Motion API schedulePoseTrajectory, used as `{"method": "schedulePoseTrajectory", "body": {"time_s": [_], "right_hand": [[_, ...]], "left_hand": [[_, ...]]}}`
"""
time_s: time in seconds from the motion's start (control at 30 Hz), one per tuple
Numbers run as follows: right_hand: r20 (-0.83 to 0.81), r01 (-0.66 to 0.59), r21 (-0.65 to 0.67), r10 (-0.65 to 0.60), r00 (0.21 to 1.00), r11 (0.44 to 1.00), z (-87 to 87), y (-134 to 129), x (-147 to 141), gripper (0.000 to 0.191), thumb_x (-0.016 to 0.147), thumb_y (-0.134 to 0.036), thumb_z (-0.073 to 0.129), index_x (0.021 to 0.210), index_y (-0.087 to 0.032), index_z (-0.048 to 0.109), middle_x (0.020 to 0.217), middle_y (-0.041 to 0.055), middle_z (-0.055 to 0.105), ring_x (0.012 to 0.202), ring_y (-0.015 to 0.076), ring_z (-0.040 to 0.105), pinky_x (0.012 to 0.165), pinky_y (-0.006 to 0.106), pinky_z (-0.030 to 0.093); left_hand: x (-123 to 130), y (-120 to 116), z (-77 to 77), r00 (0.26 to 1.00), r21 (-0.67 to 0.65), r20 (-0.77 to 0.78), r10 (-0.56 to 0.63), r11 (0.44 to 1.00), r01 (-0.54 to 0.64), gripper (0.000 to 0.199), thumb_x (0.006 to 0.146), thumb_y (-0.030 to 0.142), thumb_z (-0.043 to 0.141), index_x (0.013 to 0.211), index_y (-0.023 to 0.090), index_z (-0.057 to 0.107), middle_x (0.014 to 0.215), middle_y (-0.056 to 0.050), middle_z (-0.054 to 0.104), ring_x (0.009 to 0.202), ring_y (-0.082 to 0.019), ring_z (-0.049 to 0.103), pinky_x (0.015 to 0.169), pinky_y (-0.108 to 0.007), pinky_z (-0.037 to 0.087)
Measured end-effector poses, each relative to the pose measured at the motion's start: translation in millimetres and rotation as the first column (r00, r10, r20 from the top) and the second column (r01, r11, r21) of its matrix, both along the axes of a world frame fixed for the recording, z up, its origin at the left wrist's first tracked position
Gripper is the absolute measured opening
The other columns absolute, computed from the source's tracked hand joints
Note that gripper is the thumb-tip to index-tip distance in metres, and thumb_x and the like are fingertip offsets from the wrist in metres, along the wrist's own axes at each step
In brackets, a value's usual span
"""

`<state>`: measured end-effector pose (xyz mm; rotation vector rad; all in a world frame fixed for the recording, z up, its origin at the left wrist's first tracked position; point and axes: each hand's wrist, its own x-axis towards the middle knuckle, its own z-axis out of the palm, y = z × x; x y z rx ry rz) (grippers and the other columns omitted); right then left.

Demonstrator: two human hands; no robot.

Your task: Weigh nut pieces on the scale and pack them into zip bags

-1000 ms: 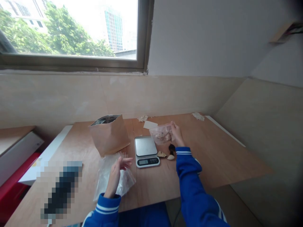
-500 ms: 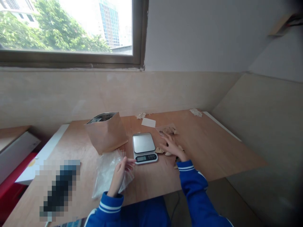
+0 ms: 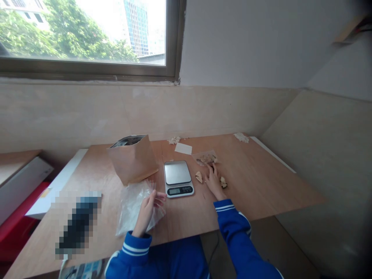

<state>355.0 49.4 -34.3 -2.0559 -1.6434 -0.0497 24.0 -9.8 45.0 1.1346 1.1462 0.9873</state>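
My left hand rests above a clear plastic bag, its fingers stretched toward the front corner of a digital kitchen scale. The scale's steel plate carries nothing. To the right of the scale, my right hand reaches down to the table with bent fingers drawn together. Something dark shows between them, too small to name. Pale dried slices with dark edges lie on either side of this hand, one slice to the left and others to the right. Just beyond the fingertips lies a small clear bag of similar pieces.
An open brown paper pouch stands left of the scale. Behind the scale lie a white card and a crumpled pale wad, with another wad at the far right. A blurred dark object with a cable lies at left.
My right hand has drawn back toward me from the small bag, and its fingers have come closer together. Fewer loose slices show around it. My left hand has kept its place.
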Motion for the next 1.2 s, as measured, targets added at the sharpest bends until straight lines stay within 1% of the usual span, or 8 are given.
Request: {"method": "schedulePoseTrajectory", "body": {"time_s": [0.2, 0.37, 0.47, 0.57, 0.73, 0.93, 1.1, 1.2], "right_hand": [[-0.100, -0.021, 0.082, 0.029, 0.995, 0.996, 6.3, 9.7, 8.2, 0.032, 0.084, -0.013, 0.041, 0.108, -0.014, 0.062, 0.115, 0.0161, 0.059, 0.111, 0.0295, 0.051, 0.100, 0.047, 0.036], [-0.125, -0.071, 0.134, 0.088, 0.988, 0.988, 29.9, 19.7, 1.8, 0.026, 0.085, -0.014, 0.043, 0.101, -0.016, 0.063, 0.104, 0.0135, 0.063, 0.103, 0.0270, 0.055, 0.094, 0.043, 0.042], [-0.165, -0.258, 0.195, 0.291, 0.942, 0.946, 52.3, 28.7, -30.0, 0.028, 0.084, -0.015, 0.048, 0.108, -0.018, 0.062, 0.109, 0.0108, 0.065, 0.105, 0.0243, 0.056, 0.095, 0.040, 0.042], [-0.229, -0.519, 0.234, 0.565, 0.793, 0.822, 68.2, 39.4, -76.5, 0.036, 0.082, -0.012, 0.053, 0.117, -0.021, 0.059, 0.117, 0.0075, 0.064, 0.110, 0.0216, 0.055, 0.097, 0.038, 0.042], [-0.251, -0.585, 0.087, 0.587, 0.770, 0.806, 66.5, 49.8, -122.4, 0.038, 0.080, -0.008, 0.056, 0.116, -0.019, 0.061, 0.116, 0.0084, 0.065, 0.111, 0.0223, 0.054, 0.099, 0.039, 0.041], [-0.132, -0.425, 0.132, 0.441, 0.888, 0.895, 51.6, 20.3, -72.8, 0.044, 0.087, -0.011, 0.040, 0.128, -0.018, 0.054, 0.134, 0.0108, 0.054, 0.129, 0.0226, 0.042, 0.109, 0.042, 0.031], [-0.018, -0.293, -0.173, 0.294, 0.955, 0.940, 36.6, -15.3, -27.4, 0.042, 0.084, -0.011, 0.050, 0.124, -0.017, 0.059, 0.128, 0.0140, 0.057, 0.119, 0.0274, 0.050, 0.101, 0.042, 0.038], [-0.024, -0.304, -0.197, 0.305, 0.952, 0.932, 30.9, -22.0, -22.2, 0.037, 0.087, -0.010, 0.046, 0.119, -0.019, 0.063, 0.122, 0.0118, 0.062, 0.111, 0.0235, 0.057, 0.097, 0.037, 0.042]], "left_hand": [[-4.1, 0.0, -0.7, 0.999, 0.020, -0.013, 0.043, 0.999, -0.043, 0.059, 0.083, 0.063, 0.047, 0.081, 0.012, 0.075, 0.073, -0.011, 0.071, 0.064, -0.019, 0.063, 0.061, -0.030, 0.047], [-3.6, -0.6, 0.6, 0.999, 0.012, -0.018, 0.049, 0.999, -0.049, 0.059, 0.082, 0.064, 0.047, 0.080, 0.012, 0.075, 0.073, -0.011, 0.071, 0.064, -0.019, 0.063, 0.060, -0.029, 0.047], [-1.5, -0.7, 2.6, 0.999, 0.016, -0.010, 0.047, 0.999, -0.047, 0.058, 0.082, 0.063, 0.048, 0.079, 0.012, 0.075, 0.072, -0.011, 0.071, 0.063, -0.018, 0.062, 0.060, -0.029, 0.046], [-0.6, -1.2, 3.9, 0.999, 0.014, -0.006, 0.037, 0.999, -0.036, 0.058, 0.082, 0.063, 0.047, 0.078, 0.012, 0.075, 0.072, -0.011, 0.071, 0.063, -0.018, 0.062, 0.060, -0.029, 0.046], [-9.3, -2.6, 1.0, 1.000, 0.014, -0.010, 0.027, 1.000, -0.027, 0.055, 0.084, 0.060, 0.047, 0.082, 0.012, 0.075, 0.075, -0.010, 0.071, 0.064, -0.017, 0.063, 0.060, -0.028, 0.046], [-21.7, -1.1, -4.1, 0.997, 0.017, -0.015, 0.082, 0.996, -0.082, 0.056, 0.083, 0.061, 0.049, 0.083, 0.012, 0.075, 0.076, -0.011, 0.072, 0.065, -0.018, 0.063, 0.060, -0.028, 0.047], [-17.3, 0.3, -8.1, 0.997, 0.000, -0.021, 0.072, 0.997, -0.072, 0.058, 0.082, 0.063, 0.049, 0.083, 0.011, 0.075, 0.077, -0.011, 0.071, 0.067, -0.018, 0.062, 0.062, -0.028, 0.047], [-15.2, -0.4, -8.9, 0.998, -0.014, -0.012, 0.066, 0.998, -0.067, 0.058, 0.081, 0.063, 0.049, 0.082, 0.011, 0.074, 0.075, -0.010, 0.071, 0.065, -0.017, 0.062, 0.061, -0.027, 0.046]]}}
